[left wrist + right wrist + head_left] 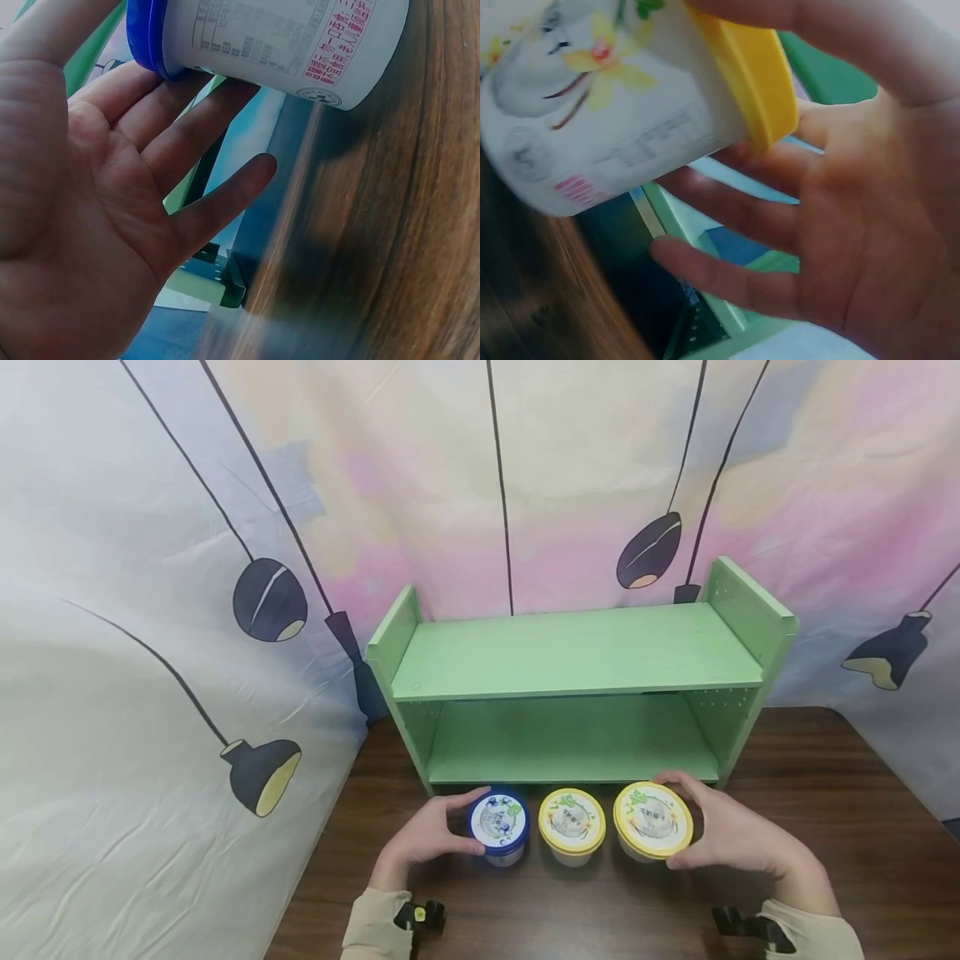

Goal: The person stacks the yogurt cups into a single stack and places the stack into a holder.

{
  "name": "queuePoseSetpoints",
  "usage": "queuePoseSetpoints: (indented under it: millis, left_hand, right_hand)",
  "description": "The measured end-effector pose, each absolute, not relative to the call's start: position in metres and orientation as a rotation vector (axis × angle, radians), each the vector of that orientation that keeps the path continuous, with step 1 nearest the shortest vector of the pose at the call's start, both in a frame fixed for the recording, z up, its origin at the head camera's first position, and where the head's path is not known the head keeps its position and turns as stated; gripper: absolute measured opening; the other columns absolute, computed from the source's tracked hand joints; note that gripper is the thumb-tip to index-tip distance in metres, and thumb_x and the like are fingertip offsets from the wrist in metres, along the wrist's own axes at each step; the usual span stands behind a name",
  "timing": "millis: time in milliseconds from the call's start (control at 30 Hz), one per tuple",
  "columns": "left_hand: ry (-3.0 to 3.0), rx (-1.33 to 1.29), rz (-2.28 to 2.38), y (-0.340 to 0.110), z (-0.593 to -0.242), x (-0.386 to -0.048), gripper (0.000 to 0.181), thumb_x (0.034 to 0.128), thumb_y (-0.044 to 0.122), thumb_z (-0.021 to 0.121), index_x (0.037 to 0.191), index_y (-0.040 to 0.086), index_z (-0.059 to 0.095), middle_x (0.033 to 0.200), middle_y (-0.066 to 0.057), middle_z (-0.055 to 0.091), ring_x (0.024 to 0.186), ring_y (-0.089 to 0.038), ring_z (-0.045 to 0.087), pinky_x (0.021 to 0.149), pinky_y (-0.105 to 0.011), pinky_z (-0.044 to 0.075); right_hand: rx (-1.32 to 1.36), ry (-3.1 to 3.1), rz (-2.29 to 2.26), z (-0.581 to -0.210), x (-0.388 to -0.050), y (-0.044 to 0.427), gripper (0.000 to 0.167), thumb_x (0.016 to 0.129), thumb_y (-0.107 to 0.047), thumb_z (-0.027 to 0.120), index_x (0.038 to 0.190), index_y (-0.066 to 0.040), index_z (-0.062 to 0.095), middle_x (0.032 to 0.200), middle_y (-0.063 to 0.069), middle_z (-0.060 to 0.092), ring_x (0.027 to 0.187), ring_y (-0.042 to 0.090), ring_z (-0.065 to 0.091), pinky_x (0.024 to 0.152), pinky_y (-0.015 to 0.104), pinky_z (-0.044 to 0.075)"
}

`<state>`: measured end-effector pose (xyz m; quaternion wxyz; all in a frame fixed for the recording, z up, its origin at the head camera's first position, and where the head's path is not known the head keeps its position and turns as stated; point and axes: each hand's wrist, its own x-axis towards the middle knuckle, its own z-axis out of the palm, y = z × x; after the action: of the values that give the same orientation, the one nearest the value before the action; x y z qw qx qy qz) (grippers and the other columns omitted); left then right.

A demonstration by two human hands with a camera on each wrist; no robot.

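In the head view, my left hand (426, 837) holds a small white tub with a blue lid (498, 821), thumb at the near side and fingers at the far side. My right hand (738, 833) grips a yellow-lidded tub (652, 820) the same way; its lid looks larger and closer than the middle one. Between them stands another yellow-lidded tub (572, 820), which neither hand touches. The left wrist view has the blue-lidded tub's printed side (277, 45), with the lower fingers spread. In the right wrist view, a flower print marks the held yellow-lidded tub (622, 105).
A green two-level shelf (577, 652) stands on the dark wooden table (570, 918) just behind the tubs. Its side panels rise above the upper board. Behind it hangs a cloth backdrop (577, 485) printed with lamps.
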<state>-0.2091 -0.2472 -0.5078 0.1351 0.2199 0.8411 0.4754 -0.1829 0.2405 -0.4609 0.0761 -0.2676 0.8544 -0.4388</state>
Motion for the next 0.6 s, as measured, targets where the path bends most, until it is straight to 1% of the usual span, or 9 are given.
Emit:
queuePoseSetpoints:
  millis: [167,233,333,400,467,533,600]
  left_hand:
    - [2.432,0.645,1.373,-0.246,-0.507,-0.209,0.089,0.0816,0.034,0.096,0.159,0.025,0.054,0.154,0.005,0.060,0.147,-0.023,0.049,0.122,-0.059,0.034]
    - [2.431,0.648,1.376,-0.246,-0.507,-0.209,0.089,0.0814,0.034,0.096,0.159,0.026,0.054,0.154,0.005,0.060,0.148,-0.023,0.048,0.122,-0.059,0.034]
    - [2.426,0.654,1.381,-0.245,-0.507,-0.209,0.088,0.0815,0.033,0.096,0.159,0.026,0.055,0.154,0.004,0.059,0.148,-0.024,0.047,0.122,-0.059,0.033]
    - [2.426,0.655,1.379,-0.245,-0.507,-0.209,0.088,0.0815,0.034,0.096,0.159,0.026,0.055,0.154,0.004,0.059,0.148,-0.024,0.047,0.122,-0.060,0.034]
    - [2.428,0.655,1.375,-0.245,-0.507,-0.209,0.088,0.0817,0.035,0.096,0.159,0.027,0.055,0.155,0.004,0.059,0.148,-0.025,0.047,0.122,-0.060,0.034]
    - [2.434,0.654,1.370,-0.245,-0.507,-0.208,0.088,0.0818,0.035,0.096,0.159,0.028,0.055,0.155,0.004,0.059,0.149,-0.025,0.047,0.122,-0.061,0.034]
    - [2.439,0.653,1.367,-0.245,-0.507,-0.209,0.088,0.0817,0.036,0.096,0.159,0.029,0.055,0.155,0.004,0.059,0.149,-0.025,0.047,0.122,-0.061,0.034]
  right_hand:
    - [-0.813,2.681,-1.307,-0.459,-0.183,0.232,0.101,0.068,-0.033,0.104,0.151,-0.021,0.047,0.134,-0.004,0.065,0.118,0.009,0.060,0.095,0.027,0.049]
    - [-0.816,2.713,-1.309,-0.458,-0.183,0.229,0.102,0.067,-0.033,0.105,0.151,-0.022,0.047,0.134,-0.005,0.066,0.117,0.010,0.060,0.095,0.027,0.049]
    - [-0.804,2.768,-1.316,-0.456,-0.184,0.225,0.104,0.067,-0.031,0.105,0.152,-0.022,0.047,0.136,-0.003,0.064,0.120,0.014,0.059,0.097,0.029,0.048]
    - [-0.776,2.808,-1.322,-0.455,-0.184,0.221,0.106,0.067,-0.031,0.105,0.154,-0.021,0.046,0.141,-0.001,0.062,0.125,0.019,0.058,0.100,0.034,0.048]
    - [-0.739,2.831,-1.350,-0.455,-0.184,0.216,0.107,0.068,-0.030,0.105,0.156,-0.019,0.044,0.145,0.002,0.059,0.129,0.024,0.056,0.101,0.042,0.048]
    - [-0.696,2.838,-1.400,-0.454,-0.184,0.210,0.109,0.069,-0.030,0.105,0.157,-0.017,0.042,0.146,0.004,0.058,0.129,0.028,0.056,0.100,0.049,0.049]
    - [-0.669,2.815,-1.475,-0.453,-0.184,0.203,0.109,0.070,-0.027,0.104,0.158,-0.016,0.040,0.146,0.006,0.058,0.129,0.031,0.056,0.100,0.054,0.047]
